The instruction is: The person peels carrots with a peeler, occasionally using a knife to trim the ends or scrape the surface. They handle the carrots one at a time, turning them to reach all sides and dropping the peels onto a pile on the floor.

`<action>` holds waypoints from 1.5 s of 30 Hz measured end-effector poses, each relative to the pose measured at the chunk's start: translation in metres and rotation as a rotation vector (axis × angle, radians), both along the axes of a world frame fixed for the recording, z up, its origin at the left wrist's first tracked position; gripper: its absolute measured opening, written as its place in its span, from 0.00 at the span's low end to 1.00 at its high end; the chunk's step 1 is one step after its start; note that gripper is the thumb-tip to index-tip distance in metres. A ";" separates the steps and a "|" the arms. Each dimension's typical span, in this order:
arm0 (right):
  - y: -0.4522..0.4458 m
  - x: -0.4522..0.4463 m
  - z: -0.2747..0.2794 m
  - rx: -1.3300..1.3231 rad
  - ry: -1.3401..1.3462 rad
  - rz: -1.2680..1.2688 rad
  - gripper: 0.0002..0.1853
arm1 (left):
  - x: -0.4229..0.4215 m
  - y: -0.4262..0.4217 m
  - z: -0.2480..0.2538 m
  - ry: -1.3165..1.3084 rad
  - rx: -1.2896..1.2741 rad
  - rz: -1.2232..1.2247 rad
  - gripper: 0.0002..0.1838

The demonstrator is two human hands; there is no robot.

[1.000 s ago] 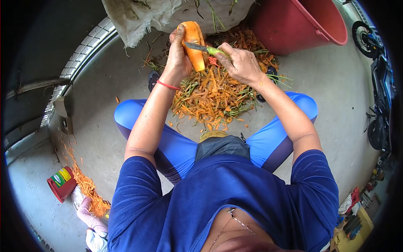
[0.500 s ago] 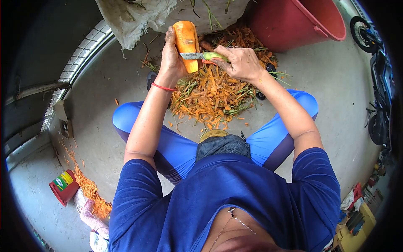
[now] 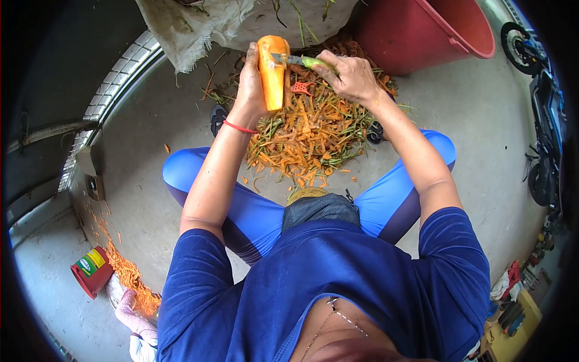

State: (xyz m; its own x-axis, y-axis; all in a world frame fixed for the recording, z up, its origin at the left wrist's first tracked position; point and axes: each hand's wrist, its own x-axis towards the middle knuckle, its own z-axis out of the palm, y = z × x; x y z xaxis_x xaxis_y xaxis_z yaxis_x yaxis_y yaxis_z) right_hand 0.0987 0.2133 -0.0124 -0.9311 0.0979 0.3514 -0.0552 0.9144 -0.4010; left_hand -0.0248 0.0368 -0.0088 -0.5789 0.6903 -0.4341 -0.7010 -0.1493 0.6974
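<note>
Left arm (image 3: pixel 211 175) and right arm (image 3: pixel 416 160) reach forward, left thumb (image 3: pixel 251 55) extended, right fingers (image 3: pixel 332 59) curled.

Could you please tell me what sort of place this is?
Probably a garage or workshop: at the right edge is a blue-and-black motorcycle, and on the grey floor are a round, red, plastic-looking bucket and a heap of orange peelings.

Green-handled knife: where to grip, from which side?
Probably best by the green handle, from the person's right, where the right hand holds it. The blade points left, at the orange vegetable in the left hand, so the handle end looks the safer side.
</note>
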 end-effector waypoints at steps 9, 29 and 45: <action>-0.018 0.002 -0.002 -0.004 -0.029 0.086 0.19 | 0.000 0.004 -0.004 0.099 -0.038 0.126 0.26; -0.027 0.000 0.016 -0.423 -0.283 -0.018 0.29 | -0.005 0.004 0.001 0.115 0.098 0.219 0.31; -0.027 -0.003 0.017 -0.148 -0.227 -0.121 0.24 | 0.015 0.014 0.004 0.264 -0.037 0.140 0.37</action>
State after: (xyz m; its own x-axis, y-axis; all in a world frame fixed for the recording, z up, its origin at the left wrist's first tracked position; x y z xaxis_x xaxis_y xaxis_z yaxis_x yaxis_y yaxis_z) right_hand 0.0956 0.1861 0.0045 -0.9628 0.2473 0.1088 0.1569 0.8396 -0.5200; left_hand -0.0101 0.0509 -0.0049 -0.7634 0.5825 -0.2791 -0.4690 -0.2028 0.8596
